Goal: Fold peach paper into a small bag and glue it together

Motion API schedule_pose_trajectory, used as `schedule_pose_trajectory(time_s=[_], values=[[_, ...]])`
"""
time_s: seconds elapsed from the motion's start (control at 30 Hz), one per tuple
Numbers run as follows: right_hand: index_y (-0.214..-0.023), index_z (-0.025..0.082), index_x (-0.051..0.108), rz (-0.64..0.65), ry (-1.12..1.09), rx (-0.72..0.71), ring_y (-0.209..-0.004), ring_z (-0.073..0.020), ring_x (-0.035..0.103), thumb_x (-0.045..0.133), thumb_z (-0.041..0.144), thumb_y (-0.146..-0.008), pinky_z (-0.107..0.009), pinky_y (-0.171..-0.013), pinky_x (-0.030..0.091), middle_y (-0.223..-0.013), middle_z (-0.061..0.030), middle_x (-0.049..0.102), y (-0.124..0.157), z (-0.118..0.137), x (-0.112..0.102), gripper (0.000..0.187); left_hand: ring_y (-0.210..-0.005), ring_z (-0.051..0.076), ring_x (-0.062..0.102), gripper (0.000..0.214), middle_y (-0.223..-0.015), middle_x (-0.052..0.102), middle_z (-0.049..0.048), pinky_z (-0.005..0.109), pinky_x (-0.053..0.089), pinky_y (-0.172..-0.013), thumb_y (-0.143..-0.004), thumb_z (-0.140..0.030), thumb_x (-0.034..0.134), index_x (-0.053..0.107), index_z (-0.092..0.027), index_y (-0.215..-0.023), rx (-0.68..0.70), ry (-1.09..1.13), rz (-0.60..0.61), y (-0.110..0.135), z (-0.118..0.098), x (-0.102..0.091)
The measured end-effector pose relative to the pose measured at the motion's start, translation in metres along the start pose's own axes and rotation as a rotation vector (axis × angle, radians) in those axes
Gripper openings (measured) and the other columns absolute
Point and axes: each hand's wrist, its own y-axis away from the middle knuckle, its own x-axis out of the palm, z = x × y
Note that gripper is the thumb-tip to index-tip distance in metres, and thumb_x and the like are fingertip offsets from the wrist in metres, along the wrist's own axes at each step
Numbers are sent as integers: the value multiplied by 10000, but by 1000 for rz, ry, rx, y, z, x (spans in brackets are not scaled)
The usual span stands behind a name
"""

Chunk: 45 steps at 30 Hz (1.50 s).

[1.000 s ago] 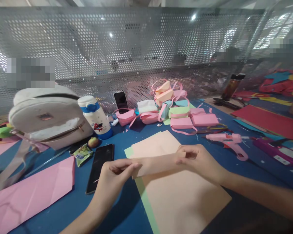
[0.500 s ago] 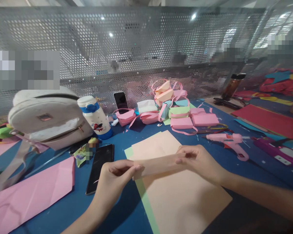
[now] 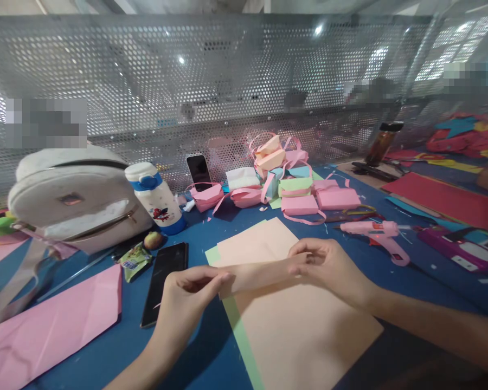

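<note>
A narrow peach paper strip (image 3: pixel 258 277) is stretched between my two hands. My left hand (image 3: pixel 193 295) pinches its left end between thumb and fingers, and my right hand (image 3: pixel 329 271) grips the other end the same way. The strip bows a little along its length. Beneath it lie peach paper sheets (image 3: pixel 305 330) with a green sheet (image 3: pixel 236 325) showing along their left edge. Left of my left hand, a black phone (image 3: pixel 166 281) rests on the blue table.
Small pink paper bags (image 3: pixel 301 205) and others are piled at the back. A pink glue gun (image 3: pixel 374 230) and a purple power strip (image 3: pixel 455 249) lie right. On the left stand a white backpack (image 3: pixel 77 184) and a bottle (image 3: pixel 156 200), near folded pink paper (image 3: pixel 65 325).
Both hands keep hold of the strip, which now curves slightly more. The whole view has shifted a little, so most things appear slightly farther left.
</note>
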Motion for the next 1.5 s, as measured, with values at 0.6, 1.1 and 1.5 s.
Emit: schedule_pose_trajectory(time_s=[0.6,1.1,1.5], values=[[-733,154,685,7,-81,35,-573,-94,481,874,407,-600,-212,-519,385,-631,24,557,-2,-1,1,343,-538,164,675,151,-609,753,61,179,517,-490,-659,-318,749,791,-187,-597,29,32,-45,1,-5,4],[-678,172,702,10,17,-86,-548,-93,478,844,327,-657,-198,-490,366,-613,18,602,-3,-1,-3,211,-621,113,752,220,-729,787,-69,89,573,-602,-758,-84,718,803,-287,-770,515,-141,-11,4,-3,-13],[-941,206,729,41,324,-936,-822,-190,714,574,208,-962,-300,-733,556,-841,-65,761,10,-1,-26,158,-954,145,749,189,-989,791,60,173,592,-847,-978,-140,531,717,-156,-1006,1080,-410,215,12,-12,-29]])
